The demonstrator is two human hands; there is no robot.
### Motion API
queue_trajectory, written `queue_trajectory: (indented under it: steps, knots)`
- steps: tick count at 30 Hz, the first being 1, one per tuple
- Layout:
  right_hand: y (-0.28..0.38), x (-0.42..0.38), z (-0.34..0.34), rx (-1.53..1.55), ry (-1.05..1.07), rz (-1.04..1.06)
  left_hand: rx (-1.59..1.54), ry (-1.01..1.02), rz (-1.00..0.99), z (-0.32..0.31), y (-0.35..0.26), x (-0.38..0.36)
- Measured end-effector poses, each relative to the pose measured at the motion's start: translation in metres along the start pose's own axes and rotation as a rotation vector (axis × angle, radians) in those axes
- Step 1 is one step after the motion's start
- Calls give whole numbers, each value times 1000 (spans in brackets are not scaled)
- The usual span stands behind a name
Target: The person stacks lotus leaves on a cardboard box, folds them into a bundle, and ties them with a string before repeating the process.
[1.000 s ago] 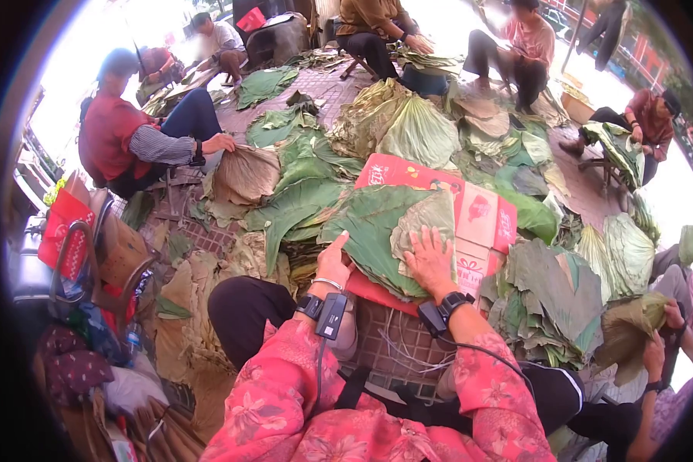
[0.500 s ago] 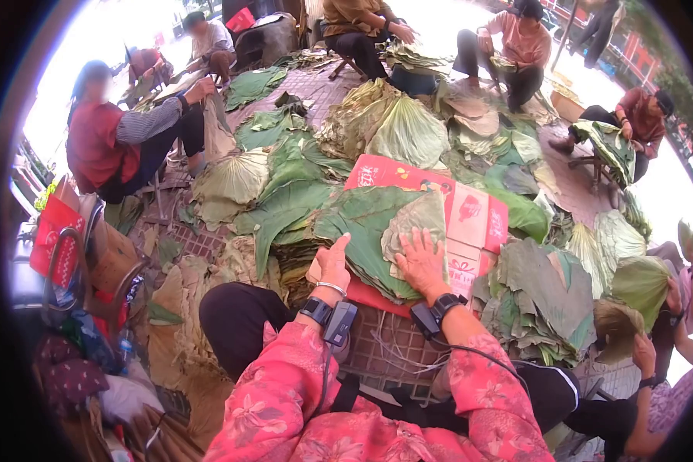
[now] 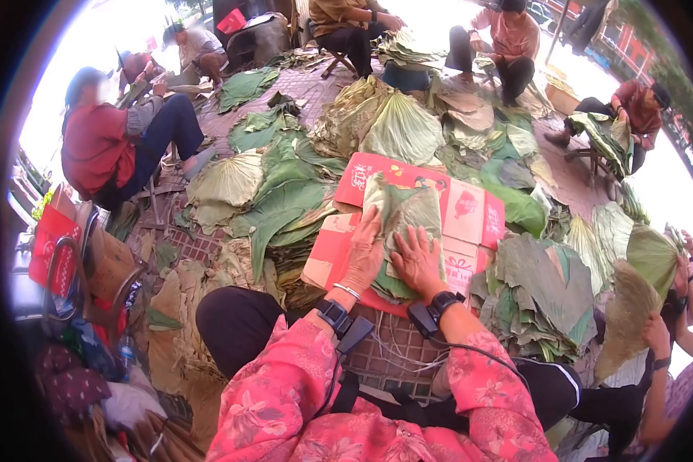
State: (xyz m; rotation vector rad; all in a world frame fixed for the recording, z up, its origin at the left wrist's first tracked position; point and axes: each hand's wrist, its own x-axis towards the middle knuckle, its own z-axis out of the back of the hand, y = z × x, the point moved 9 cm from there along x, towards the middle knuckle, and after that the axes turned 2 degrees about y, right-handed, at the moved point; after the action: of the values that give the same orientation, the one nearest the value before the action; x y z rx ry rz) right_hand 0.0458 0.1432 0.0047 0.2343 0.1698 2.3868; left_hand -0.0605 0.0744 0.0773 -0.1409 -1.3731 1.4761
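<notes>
A folded bundle of large dried lotus leaves (image 3: 410,213) lies on a flattened red cardboard box (image 3: 327,245) in front of my knees. My left hand (image 3: 364,252) lies along the bundle's left fold, fingers stretched out and pressing on it. Flat on the lower right of the same bundle rests my right hand (image 3: 418,263), its fingers spread. The leaves look green, with a paler grey-green layer on top. Part of the bundle is hidden under both hands.
A stack of leaves (image 3: 543,292) stands right of the box, and more leaves (image 3: 292,192) spread to the left and beyond. Several people sit around handling leaves; one person's hand (image 3: 656,336) is near on the right. Bags and a cane-like handle (image 3: 68,269) are at left.
My left hand has moved right and up, folding the leaves' left side over, so the box's left part shows. My right hand stays nearly in place.
</notes>
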Motion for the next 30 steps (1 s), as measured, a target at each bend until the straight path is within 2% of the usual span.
queue_trajectory:
  steps: [1,3,6,8,14,20,22,29,30]
  knots:
    - [-2,0,-3,-17,44,-15,171,120,3,-19,-9,-5]
    - [-11,-1,-19,22,-8,24,512,359,-1,-49,-19,-21]
    - [-17,-1,-32,-17,-63,46,566,408,11,-66,-1,-34]
    - [-14,-2,-23,-18,-114,29,589,399,0,-64,4,-39]
    - [-10,0,-14,11,30,-17,569,401,22,-65,14,-45]
    - [-11,-2,-4,59,-108,22,576,281,132,-62,29,-40]
    - [-12,-1,-7,49,-55,6,577,259,181,-63,32,-39]
    - [-16,-1,-3,178,-128,-10,708,327,132,-71,30,-43]
    - [-22,-2,-2,289,-198,-9,741,340,126,-73,34,-44]
